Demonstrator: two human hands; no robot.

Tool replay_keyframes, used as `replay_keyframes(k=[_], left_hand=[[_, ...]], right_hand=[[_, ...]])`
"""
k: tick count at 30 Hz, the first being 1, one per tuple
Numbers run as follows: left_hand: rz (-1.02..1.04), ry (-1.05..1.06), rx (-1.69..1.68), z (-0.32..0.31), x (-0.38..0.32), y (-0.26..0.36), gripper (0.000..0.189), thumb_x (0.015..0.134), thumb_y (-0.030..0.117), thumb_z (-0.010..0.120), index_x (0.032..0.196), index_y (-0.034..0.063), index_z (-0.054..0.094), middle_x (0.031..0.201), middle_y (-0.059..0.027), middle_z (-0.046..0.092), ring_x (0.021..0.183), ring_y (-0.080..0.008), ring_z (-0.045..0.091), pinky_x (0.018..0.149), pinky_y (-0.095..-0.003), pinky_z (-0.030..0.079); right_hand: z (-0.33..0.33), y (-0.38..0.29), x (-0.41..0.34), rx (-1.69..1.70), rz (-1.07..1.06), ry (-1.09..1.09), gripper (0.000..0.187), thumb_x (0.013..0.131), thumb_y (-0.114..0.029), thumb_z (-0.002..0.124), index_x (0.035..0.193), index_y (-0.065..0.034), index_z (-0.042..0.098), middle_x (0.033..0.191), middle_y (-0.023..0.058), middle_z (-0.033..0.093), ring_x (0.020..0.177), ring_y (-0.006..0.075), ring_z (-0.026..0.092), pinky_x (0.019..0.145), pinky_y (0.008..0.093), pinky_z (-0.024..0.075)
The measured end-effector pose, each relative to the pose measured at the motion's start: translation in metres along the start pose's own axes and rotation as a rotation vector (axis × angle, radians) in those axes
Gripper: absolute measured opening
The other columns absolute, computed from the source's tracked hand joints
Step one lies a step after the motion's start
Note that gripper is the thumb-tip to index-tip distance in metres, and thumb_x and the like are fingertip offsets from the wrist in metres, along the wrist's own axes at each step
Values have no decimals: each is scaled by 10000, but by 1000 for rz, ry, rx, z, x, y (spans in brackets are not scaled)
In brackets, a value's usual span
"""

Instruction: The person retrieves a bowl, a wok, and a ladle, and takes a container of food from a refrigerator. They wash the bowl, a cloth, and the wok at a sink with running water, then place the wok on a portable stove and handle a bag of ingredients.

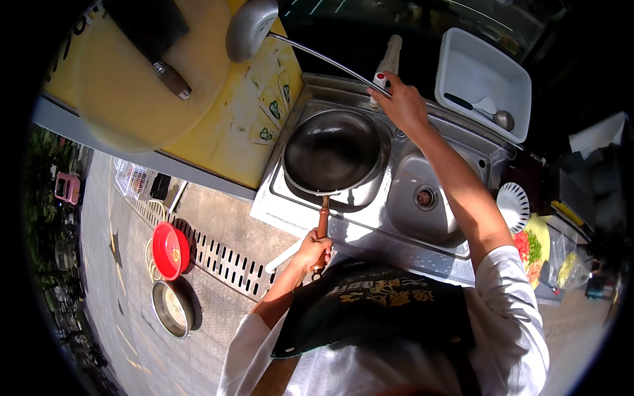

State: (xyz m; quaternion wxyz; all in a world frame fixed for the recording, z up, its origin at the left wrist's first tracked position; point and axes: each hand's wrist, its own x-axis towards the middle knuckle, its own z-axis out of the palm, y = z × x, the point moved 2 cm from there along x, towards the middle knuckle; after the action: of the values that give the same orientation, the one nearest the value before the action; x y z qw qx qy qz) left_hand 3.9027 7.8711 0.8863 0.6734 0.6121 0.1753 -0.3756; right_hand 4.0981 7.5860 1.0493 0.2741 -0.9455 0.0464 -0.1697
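Note:
My left hand (314,250) grips the wooden handle (323,220) of a dark metal wok (333,151), which is over the left basin of a stainless steel double sink (342,237). The wok's inside looks bare and shiny. Between the fingers of my right hand (403,101) runs the metal handle of a long ladle (252,32). The ladle's bowl hangs at the far left, over the yellow table's edge. Those same fingers are beside the tap (389,62) with a red mark; whether they touch it, I cannot tell.
A cleaver (166,74) lies on a round cutting board (198,99) at left. Behind the right basin (416,198), a white tub (483,74) holds utensils. Chopped vegetables on a plate (544,235) stand at right. A red bowl (168,251) and metal bowl (172,308) sit on the ground.

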Motion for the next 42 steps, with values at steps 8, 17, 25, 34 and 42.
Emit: replay_keyframes(k=[8, 17, 25, 34, 42], left_hand=[[204, 2, 380, -22, 33, -21, 298, 754, -13, 534, 1035, -17, 433, 598, -42, 492, 419, -137, 479, 396, -274, 408], [315, -89, 712, -24, 64, -11, 323, 722, 75, 579, 1030, -7, 528, 785, -92, 575, 738, -184, 580, 692, -286, 461], [163, -215, 412, -21, 85, -37, 272, 777, 111, 597, 1002, 22, 472, 628, -37, 517, 467, -122, 499, 442, -261, 401], [17, -234, 544, -11, 72, -6, 376, 775, 126, 587, 1105, 18, 445, 687, -36, 527, 515, -112, 506, 486, -265, 423], [144, -295, 459, -6, 77, 2, 305, 797, 70, 550, 1072, 62, 417, 622, 11, 441, 436, -85, 447, 397, -224, 363]], right_hand=[[17, 17, 15, -38, -131, -41, 455, 808, -232, 632, 1236, -144, 507, 935, 165, 659, 846, 340, 638, 745, 385, 507], [6, 55, 24, 285, -200, -100, 401, 880, -268, 566, 1269, -183, 515, 1038, 101, 655, 915, 268, 642, 789, 348, 481], [-37, 87, -101, 279, -44, 188, 262, 906, -203, 548, 1130, -70, 578, 903, 104, 643, 675, 232, 627, 634, 335, 476], [-11, 131, -287, 103, 240, -131, 193, 934, -214, 494, 1002, -55, 580, 656, 137, 595, 614, 338, 613, 553, 377, 453], [48, 148, -258, 925, 800, -499, 205, 984, -200, 335, 920, -78, 487, 521, -9, 378, 357, 96, 356, 331, 243, 326]])
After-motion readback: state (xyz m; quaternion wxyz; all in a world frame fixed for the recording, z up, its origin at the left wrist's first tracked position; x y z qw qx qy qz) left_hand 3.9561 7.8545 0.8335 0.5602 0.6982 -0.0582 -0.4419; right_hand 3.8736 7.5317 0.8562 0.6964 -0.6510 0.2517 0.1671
